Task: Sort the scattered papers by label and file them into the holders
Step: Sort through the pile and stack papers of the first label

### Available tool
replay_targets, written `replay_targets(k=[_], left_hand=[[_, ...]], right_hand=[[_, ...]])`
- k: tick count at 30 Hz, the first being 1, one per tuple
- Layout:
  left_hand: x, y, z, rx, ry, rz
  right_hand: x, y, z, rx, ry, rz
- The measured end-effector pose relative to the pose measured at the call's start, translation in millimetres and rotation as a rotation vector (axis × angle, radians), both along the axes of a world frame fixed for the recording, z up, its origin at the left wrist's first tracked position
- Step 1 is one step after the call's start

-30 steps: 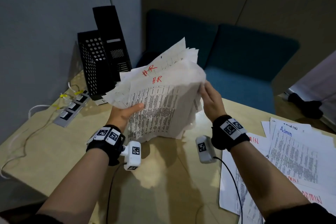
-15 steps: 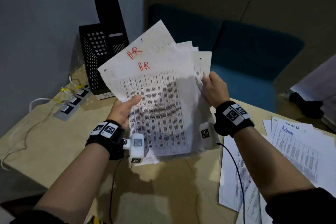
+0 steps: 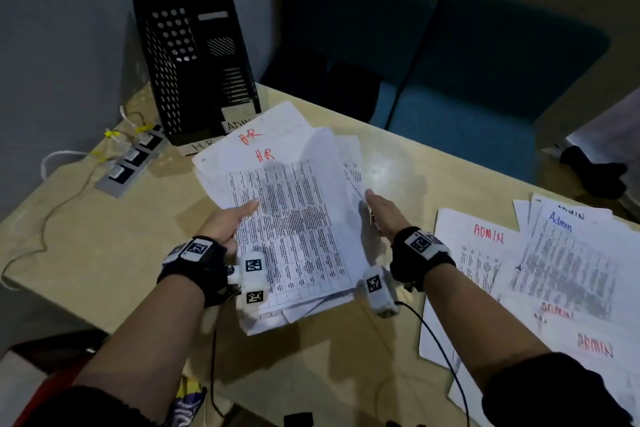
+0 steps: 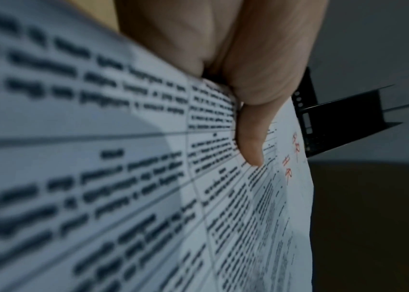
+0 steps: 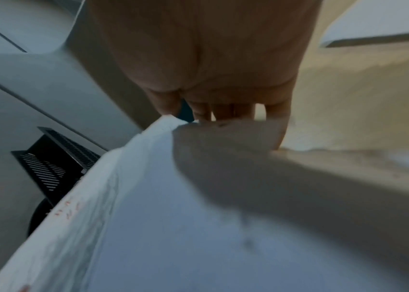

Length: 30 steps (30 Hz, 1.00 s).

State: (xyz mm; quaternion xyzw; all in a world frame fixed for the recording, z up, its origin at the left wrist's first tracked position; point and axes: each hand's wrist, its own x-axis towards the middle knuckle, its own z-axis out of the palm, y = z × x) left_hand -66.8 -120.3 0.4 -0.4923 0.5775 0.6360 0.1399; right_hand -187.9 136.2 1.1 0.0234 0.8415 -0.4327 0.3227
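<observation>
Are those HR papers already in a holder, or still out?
Out. The HR papers are held between the left hand and right hand, short of the black holders.

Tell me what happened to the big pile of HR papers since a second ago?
The white stack of printed papers marked HR in red came down from held upright to lying lower and flatter over the beige table. The left hand still grips its left edge, thumb on top; the right hand stays at its right edge. The white ADMIN papers and black perforated file holders stayed put.
</observation>
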Motion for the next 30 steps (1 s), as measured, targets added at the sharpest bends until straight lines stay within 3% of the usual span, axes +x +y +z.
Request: replay_targets(k=[4, 8, 11, 13, 18, 25, 30], left_hand=[[-19.7, -5.4, -3.9, -0.012, 0.037, 0.009], [-23.1, -7.0, 5.8, -0.221, -0.131, -0.067], [-20.0, -7.3, -7.6, -0.288, -0.128, -0.037], [-18.9, -4.6, -12.0, -0.339, -0.111, -0.014], [-25.3, 3.4, -9.1, -0.551, -0.199, 0.063], [-28.4, 18.4, -17.9, -0.591, -0.299, 0.0], [-26.6, 17.3, -16.4, -0.602, -0.345, -0.077]], right_hand=[[-7.0, -9.8, -4.0, 0.134, -0.009, 0.06], [-3.9, -22.8, -5.9, 0.558, 0.334, 0.224], [-2.8, -29.6, -4.9, 0.586, 0.509, 0.36], [-3.7, -33.1, -6.6, 0.56, 0.481, 0.437], [-13.8, -41.6, -5.9, 0.566, 0.416, 0.405], [-17.6, -45.3, 15.7, 0.382, 0.225, 0.317], [-1.7, -28.6, 35.8, 0.338, -0.127, 0.467]])
